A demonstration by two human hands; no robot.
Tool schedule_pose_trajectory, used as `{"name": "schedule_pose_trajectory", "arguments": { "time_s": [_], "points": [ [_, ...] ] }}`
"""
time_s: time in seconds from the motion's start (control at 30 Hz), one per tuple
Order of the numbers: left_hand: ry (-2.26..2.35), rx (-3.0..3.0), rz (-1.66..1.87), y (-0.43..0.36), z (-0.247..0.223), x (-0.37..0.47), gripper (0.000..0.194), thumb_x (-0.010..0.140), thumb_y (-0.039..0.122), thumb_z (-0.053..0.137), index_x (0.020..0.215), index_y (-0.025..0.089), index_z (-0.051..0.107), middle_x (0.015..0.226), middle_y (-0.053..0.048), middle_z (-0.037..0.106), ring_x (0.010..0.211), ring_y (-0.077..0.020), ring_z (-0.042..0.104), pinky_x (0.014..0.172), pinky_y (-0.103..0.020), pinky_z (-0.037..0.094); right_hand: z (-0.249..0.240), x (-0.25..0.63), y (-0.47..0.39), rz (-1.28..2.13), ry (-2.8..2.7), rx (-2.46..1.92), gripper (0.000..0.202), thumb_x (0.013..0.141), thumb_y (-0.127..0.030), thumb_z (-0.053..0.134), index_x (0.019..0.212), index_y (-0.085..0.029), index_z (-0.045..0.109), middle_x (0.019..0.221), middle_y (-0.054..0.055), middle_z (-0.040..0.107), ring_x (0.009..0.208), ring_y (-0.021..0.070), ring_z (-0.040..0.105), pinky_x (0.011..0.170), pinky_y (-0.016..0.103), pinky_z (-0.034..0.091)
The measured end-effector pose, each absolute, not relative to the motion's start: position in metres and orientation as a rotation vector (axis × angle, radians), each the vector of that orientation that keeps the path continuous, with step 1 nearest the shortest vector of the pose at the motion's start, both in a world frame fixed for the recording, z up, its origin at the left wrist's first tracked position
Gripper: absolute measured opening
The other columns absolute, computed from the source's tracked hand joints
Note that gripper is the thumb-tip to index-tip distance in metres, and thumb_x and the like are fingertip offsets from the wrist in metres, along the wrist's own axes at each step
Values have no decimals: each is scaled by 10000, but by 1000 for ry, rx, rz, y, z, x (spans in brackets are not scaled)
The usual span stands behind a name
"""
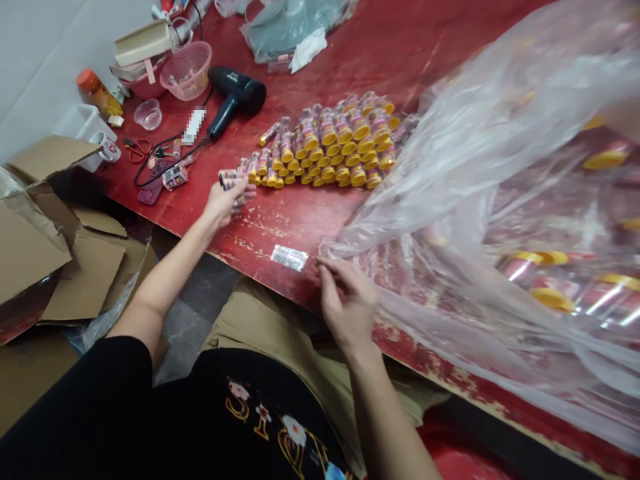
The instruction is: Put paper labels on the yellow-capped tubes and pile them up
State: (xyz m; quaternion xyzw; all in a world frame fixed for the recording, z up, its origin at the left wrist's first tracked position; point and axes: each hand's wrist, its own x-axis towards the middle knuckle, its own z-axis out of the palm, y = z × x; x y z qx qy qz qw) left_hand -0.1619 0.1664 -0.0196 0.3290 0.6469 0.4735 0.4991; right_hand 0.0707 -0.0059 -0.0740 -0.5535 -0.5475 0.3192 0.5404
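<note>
My left hand (pixel 227 203) is closed around some small clear printed pieces (pixel 231 176), blurred and partly covered by the fingers. It is at the left end of a pile of small clear tubes with yellow caps (pixel 327 143), which lie stacked on their sides. My right hand (pixel 349 297) has thumb and forefinger pinched together beside the edge of a large clear plastic bag (pixel 450 180). Whatever is in that pinch, if anything, I cannot make out. A flat, shiny printed strip (pixel 289 257) lies on the table between my hands.
On the worn red table (pixel 395 40) are a black hair dryer (pixel 235 93), pink basket (pixel 187 70), clear cup (pixel 149 115), red-handled scissors (pixel 136 151) and white mug (pixel 106 147). The bag at right contains larger yellow-capped containers (pixel 607 300). Open cardboard boxes (pixel 85 267) stand at left.
</note>
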Motion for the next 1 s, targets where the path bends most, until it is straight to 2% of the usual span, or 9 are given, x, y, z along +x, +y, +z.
{"name": "schedule_pose_trajectory", "arguments": {
  "time_s": [0.1,0.2,0.33,0.47,0.57,0.7,0.83,0.9,1.0],
  "points": [
    [1346,574,1230,104,-24,-120,252,884,263,864,1078,167,734,863,-46,786,826,-159,784,703,-218,532,-69,46,32,1113,-1110,-1202,302,894,-517,784,950,-229,712,918,45,761,783,177,705,736,345,613],
    [1185,388,1315,63,-31,-80,343,804,302,935,1048,151,747,872,-59,801,934,-208,804,849,-290,592,-69,35,41,1290,-1009,-1125,441,706,-542,928,870,-224,671,820,9,728,719,159,674,680,307,595],
    [1083,276,1288,45,-35,-53,396,691,261,1004,980,144,761,891,-47,798,984,-229,796,987,-365,580,-67,48,15,1111,-941,-1245,348,822,-549,821,867,-216,729,805,20,736,696,157,650,670,308,573],
    [1095,336,1264,45,-36,-40,394,592,210,1034,877,152,768,819,-9,772,821,-159,757,923,-319,573,-59,94,0,934,-1031,-1414,307,917,-518,713,906,-214,747,830,38,738,720,179,655,701,338,562],
    [1102,413,1309,47,-37,-29,465,505,255,1065,861,161,781,778,14,750,736,-128,717,854,-296,567,-55,167,18,573,-1098,-1797,212,987,-387,611,1019,-206,718,962,85,741,886,220,671,805,383,553],
    [1070,468,1260,42,-39,-15,564,398,335,1086,841,162,784,764,20,747,710,-118,690,782,-273,559,-58,259,65,333,-1012,-2177,92,897,-139,678,913,-204,614,1127,190,711,1162,259,603,984,449,456],
    [1121,529,1245,37,-44,-6,541,395,355,1081,795,170,769,719,41,714,667,-102,651,727,-252,544,-66,281,101,488,-1060,-2231,335,758,-196,869,740,-224,535,1003,156,745,1204,299,624,1038,522,365],
    [1137,539,1273,37,-45,-4,516,415,349,1076,796,179,773,736,40,720,682,-100,655,737,-246,543,-65,277,107,495,-1057,-2216,336,781,-220,839,714,-217,510,994,150,745,1251,329,626,1057,569,320],
    [1159,526,1285,39,-44,-3,493,450,331,1067,831,186,789,782,25,744,714,-104,672,760,-242,537,-58,264,97,443,-1042,-2086,235,854,-174,733,799,-208,507,1185,205,702,1337,338,585,1077,574,337]
  ]
}}
